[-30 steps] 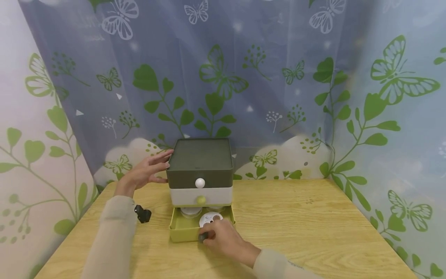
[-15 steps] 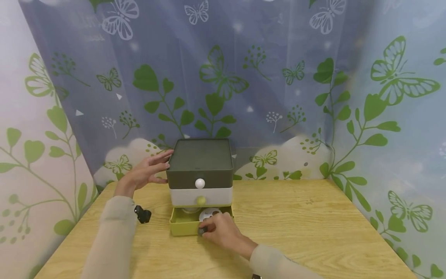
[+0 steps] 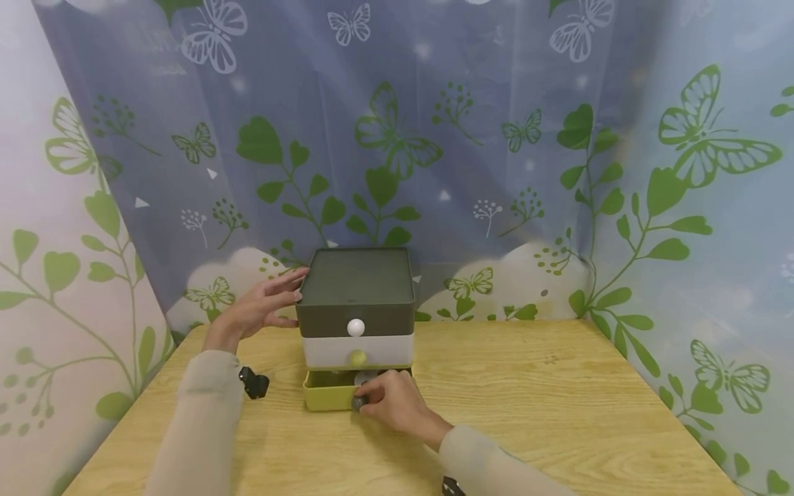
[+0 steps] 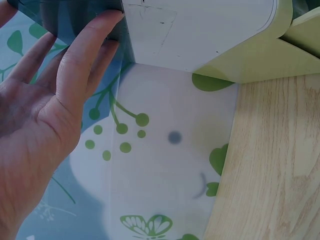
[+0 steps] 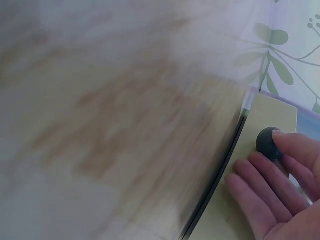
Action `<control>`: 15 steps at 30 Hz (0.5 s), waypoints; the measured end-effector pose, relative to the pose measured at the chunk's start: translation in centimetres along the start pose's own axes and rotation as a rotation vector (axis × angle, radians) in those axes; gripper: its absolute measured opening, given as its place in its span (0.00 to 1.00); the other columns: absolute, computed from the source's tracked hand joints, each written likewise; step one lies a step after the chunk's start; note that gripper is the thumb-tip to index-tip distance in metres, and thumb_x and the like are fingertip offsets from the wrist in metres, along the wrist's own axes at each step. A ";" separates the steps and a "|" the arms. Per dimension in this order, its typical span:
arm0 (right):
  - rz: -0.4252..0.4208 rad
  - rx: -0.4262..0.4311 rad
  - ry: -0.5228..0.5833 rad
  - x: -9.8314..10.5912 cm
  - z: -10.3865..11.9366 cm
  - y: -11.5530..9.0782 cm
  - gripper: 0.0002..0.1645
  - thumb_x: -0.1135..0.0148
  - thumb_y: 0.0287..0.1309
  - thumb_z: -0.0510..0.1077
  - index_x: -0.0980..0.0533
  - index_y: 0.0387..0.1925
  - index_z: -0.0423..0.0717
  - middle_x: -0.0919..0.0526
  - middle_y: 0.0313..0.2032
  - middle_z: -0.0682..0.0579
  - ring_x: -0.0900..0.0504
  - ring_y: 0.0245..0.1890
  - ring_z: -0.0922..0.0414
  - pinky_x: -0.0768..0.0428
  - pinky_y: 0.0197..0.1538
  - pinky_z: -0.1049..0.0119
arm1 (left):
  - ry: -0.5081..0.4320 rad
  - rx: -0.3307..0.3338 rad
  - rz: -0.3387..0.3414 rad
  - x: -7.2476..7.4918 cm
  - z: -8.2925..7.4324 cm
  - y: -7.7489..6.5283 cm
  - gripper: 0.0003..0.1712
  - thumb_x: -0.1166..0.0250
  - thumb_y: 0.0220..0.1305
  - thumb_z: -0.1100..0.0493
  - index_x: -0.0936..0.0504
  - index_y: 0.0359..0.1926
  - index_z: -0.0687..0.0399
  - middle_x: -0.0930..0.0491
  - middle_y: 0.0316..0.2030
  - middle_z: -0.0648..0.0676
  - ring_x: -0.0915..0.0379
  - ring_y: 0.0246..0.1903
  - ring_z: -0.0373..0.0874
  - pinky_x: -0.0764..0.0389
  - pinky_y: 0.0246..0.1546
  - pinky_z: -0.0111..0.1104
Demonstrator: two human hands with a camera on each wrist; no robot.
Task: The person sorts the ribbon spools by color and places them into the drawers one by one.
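A small three-tier drawer box (image 3: 360, 275), dark grey on top, white in the middle and yellow-green below, stands on the table. Its bottom drawer (image 3: 329, 398) juts out partway at the front. My right hand (image 3: 400, 408) pinches that drawer's round dark knob (image 5: 268, 142) between thumb and fingers; the other fingertips lie close to the drawer front in the right wrist view. With fingers extended, my left hand (image 3: 257, 310) rests against the upper left side of the box. Inside the drawer a sliver of a white disc (image 3: 364, 377) shows, mostly hidden behind the right hand.
The upper tiers carry a white knob (image 3: 355, 327) and a yellow-green knob (image 3: 358, 357). Wood-grain table (image 3: 527, 406) surrounds the box. A patterned curtain (image 3: 471, 227) hangs close behind it, and similar sheets line both sides.
The bottom drawer has slid inward toward the box, with the right hand moving along on its knob. Less of the white discs inside is visible. The left hand stays put.
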State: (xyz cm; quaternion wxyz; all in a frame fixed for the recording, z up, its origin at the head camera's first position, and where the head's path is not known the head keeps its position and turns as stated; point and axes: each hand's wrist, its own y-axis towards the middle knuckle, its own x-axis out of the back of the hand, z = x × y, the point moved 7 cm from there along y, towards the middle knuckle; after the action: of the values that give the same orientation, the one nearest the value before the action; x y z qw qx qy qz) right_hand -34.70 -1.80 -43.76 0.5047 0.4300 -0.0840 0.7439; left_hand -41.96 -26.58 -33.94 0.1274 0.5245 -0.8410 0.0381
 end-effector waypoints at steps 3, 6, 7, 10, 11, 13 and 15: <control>-0.019 -0.007 -0.003 0.0 -0.2 0.2 0.12 0.19 0.47 0.38 0.08 0.37 0.50 0.08 0.28 0.54 0.17 0.25 0.72 0.22 0.29 0.79 | -0.005 0.000 0.001 0.0 0.0 0.0 0.41 0.47 0.81 0.57 0.58 0.84 0.51 0.71 0.84 0.55 0.69 0.82 0.67 0.26 0.65 0.64; -0.029 -0.014 0.000 0.0 -0.4 0.4 0.12 0.19 0.47 0.38 0.08 0.37 0.50 0.08 0.28 0.54 0.16 0.25 0.72 0.22 0.29 0.78 | -0.008 0.000 0.000 0.0 0.0 0.0 0.41 0.47 0.81 0.58 0.58 0.84 0.51 0.72 0.84 0.55 0.69 0.82 0.67 0.27 0.66 0.65; -0.030 -0.016 0.003 0.0 -0.5 0.5 0.12 0.19 0.47 0.37 0.08 0.37 0.50 0.08 0.28 0.54 0.16 0.25 0.71 0.22 0.29 0.78 | -0.008 0.001 0.000 0.0 0.0 0.0 0.41 0.47 0.81 0.58 0.58 0.84 0.51 0.72 0.84 0.55 0.69 0.82 0.67 0.27 0.66 0.64; -0.027 -0.032 0.015 0.0 -0.7 0.7 0.12 0.19 0.48 0.38 0.08 0.38 0.51 0.08 0.28 0.54 0.14 0.26 0.70 0.21 0.31 0.77 | -0.008 0.001 0.000 0.0 0.0 0.0 0.41 0.47 0.81 0.58 0.58 0.84 0.51 0.72 0.84 0.55 0.69 0.82 0.67 0.26 0.65 0.64; -0.025 -0.038 0.020 0.0 -0.8 0.8 0.12 0.20 0.49 0.38 0.08 0.38 0.51 0.08 0.28 0.54 0.14 0.27 0.69 0.20 0.31 0.77 | -0.007 0.002 -0.001 0.0 0.0 0.0 0.41 0.47 0.81 0.58 0.58 0.84 0.51 0.71 0.84 0.55 0.69 0.82 0.67 0.26 0.65 0.63; -0.020 -0.043 0.029 -0.1 -0.9 0.9 0.13 0.20 0.49 0.37 0.08 0.38 0.51 0.08 0.29 0.54 0.13 0.28 0.68 0.19 0.33 0.76 | -0.008 0.002 0.000 0.0 0.0 0.0 0.41 0.47 0.81 0.58 0.58 0.84 0.52 0.71 0.84 0.55 0.69 0.82 0.66 0.26 0.65 0.63; -0.015 -0.043 0.030 -0.1 -1.0 1.1 0.13 0.20 0.48 0.37 0.08 0.38 0.51 0.08 0.29 0.54 0.12 0.29 0.67 0.19 0.33 0.75 | -0.009 0.002 0.000 0.0 0.0 0.0 0.41 0.47 0.81 0.58 0.58 0.84 0.52 0.71 0.84 0.55 0.69 0.82 0.66 0.26 0.66 0.64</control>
State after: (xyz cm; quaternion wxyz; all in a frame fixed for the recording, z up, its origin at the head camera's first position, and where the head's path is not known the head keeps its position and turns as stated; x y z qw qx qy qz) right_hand -36.12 -1.82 -44.12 0.5208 0.4082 -0.0891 0.7444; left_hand -41.98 -26.58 -33.96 0.1230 0.5248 -0.8415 0.0366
